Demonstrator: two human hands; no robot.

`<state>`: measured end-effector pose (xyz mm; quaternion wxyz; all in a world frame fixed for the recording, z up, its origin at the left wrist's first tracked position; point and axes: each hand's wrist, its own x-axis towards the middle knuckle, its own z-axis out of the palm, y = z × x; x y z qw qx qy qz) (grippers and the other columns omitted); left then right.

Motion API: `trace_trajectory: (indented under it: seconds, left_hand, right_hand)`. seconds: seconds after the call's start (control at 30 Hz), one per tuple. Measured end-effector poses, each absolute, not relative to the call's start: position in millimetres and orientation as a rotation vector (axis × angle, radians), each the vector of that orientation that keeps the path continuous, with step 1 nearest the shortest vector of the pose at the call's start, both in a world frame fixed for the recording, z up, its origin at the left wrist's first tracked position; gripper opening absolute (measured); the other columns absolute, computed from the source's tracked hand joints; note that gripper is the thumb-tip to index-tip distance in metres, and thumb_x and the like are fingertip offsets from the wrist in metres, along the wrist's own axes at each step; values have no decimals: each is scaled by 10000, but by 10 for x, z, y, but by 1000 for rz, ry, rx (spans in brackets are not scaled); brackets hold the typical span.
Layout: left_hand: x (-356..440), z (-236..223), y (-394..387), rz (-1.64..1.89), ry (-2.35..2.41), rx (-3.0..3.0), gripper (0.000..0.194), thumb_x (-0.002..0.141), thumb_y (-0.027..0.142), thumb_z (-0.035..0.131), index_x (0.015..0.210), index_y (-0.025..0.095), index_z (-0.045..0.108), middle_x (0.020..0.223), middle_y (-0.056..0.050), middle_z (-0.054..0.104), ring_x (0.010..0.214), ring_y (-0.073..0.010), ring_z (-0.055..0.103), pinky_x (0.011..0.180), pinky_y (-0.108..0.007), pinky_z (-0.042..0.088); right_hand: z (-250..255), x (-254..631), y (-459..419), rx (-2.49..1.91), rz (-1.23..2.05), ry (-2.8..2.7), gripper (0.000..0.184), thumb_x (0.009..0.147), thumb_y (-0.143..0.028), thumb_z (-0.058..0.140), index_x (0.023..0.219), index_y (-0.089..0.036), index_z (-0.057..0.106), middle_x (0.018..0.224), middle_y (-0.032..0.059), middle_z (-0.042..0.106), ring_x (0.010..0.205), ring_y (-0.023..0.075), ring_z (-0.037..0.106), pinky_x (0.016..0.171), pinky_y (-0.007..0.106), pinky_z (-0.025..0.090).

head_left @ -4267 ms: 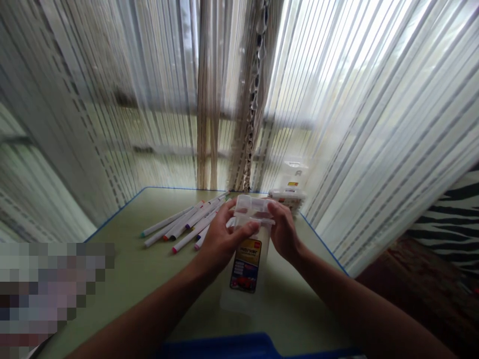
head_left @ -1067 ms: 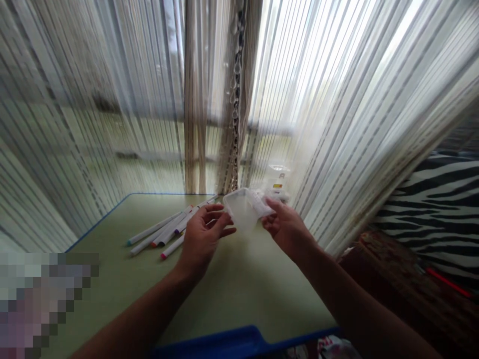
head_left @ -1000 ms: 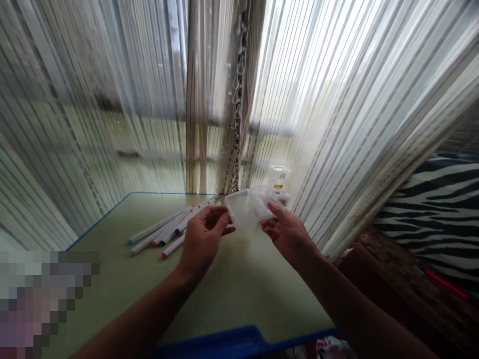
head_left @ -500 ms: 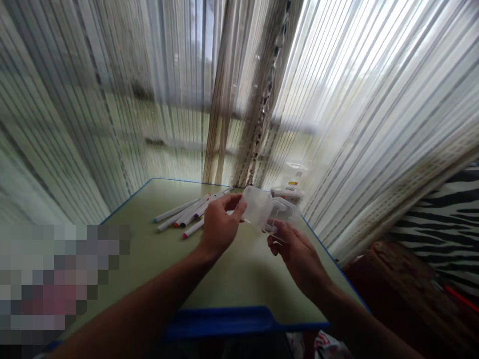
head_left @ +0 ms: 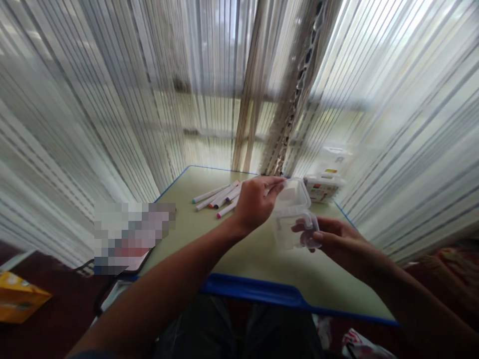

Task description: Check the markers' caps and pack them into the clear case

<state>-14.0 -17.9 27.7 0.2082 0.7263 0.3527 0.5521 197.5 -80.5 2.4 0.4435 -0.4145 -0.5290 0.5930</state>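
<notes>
A clear plastic box (head_left: 290, 230) with its lid (head_left: 294, 193) swung open is held above the table between my two hands. My left hand (head_left: 256, 204) pinches the left edge of the lid, fingers pointing right. On the box's right wall, my right hand (head_left: 333, 234) has its thumb at the near side and its fingers showing through the plastic. No contents are visible in the box. Several white markers (head_left: 217, 196) with coloured ends lie in a loose bunch left of my left hand, which partly hides them.
Behind the held box stands another clear case (head_left: 324, 188) with a printed label and a raised lid. The pale table (head_left: 179, 239) has a blue rim. Striped string curtains (head_left: 202, 60) hang behind it. A blurred-out item (head_left: 136, 239) lies at the left edge; a yellow box (head_left: 20, 297) sits lower left.
My view has turned left and down. The box and its lid are tilted differently, with the lid now farther back and the box nearer me. Both hands still hold it.
</notes>
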Motion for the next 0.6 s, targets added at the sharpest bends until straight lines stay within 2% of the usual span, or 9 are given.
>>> trace_trajectory:
  seconds: [0.07, 0.17, 0.47, 0.6]
  left_hand:
    - [-140, 316, -193, 1537, 955, 2079, 207, 913, 209, 650, 1070, 172, 779, 1091, -97, 784, 1023, -238, 737, 956, -394, 565]
    - [-130, 350, -198, 1522, 917, 2222, 212, 916, 180, 642, 1079, 165, 776, 1098, -101, 782, 1030, -233, 732, 964, -379, 554]
    - [-84, 252, -181, 1465, 869, 2477, 213, 934, 163, 610, 1079, 166, 766, 1074, -101, 784, 993, -233, 732, 911, -371, 555]
    - [-36, 182, -213, 1445, 848, 2531, 232, 934, 179, 612, 1110, 114, 750, 1052, -127, 780, 1006, -257, 713, 910, -394, 543]
  right_hand:
    - [43, 1977, -790, -1016, 1511, -1380, 362, 671, -315, 877, 997, -175, 805, 983, 122, 769, 815, 226, 678, 743, 344, 524]
    - [57, 1980, -749, -943, 1555, -1477, 371, 711, -281, 850, 1063, -184, 788, 1041, 104, 772, 967, 249, 700, 876, 374, 524]
    - [-89, 2052, -610, -776, 1660, -1610, 322, 803, -216, 762, 1120, -159, 764, 1022, 67, 774, 941, 184, 712, 908, 308, 506]
    - [-166, 2127, -619, -765, 1658, -1617, 311, 805, -171, 755, 1116, -178, 767, 1013, 39, 777, 936, 146, 711, 894, 247, 494]
